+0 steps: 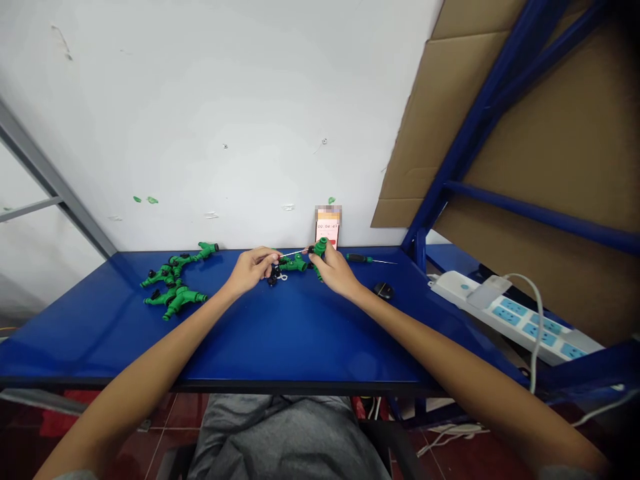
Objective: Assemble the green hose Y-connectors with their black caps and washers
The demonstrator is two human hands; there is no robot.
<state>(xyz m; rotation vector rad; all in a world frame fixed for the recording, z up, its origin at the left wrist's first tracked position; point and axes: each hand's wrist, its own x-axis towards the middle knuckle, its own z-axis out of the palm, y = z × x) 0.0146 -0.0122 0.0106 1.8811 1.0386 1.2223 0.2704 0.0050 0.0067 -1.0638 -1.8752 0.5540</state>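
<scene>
My left hand [253, 268] is closed in a pinch on a thin metal pick [294, 253] whose tip points right toward a green plastic hose connector [320, 250]. My right hand [334, 270] is wrapped round that green connector and holds it just above the blue table [280, 333]. Another green connector piece [294, 265] lies between my hands, with small black rings and a pale ring [276, 277] beside it.
A pile of green connectors [175, 283] lies at the left of the table. A green-handled screwdriver [367, 259] and a black cap [384, 290] lie to the right. A phone timer [327, 230] leans on the wall. A white power strip [505, 310] sits on the blue rack.
</scene>
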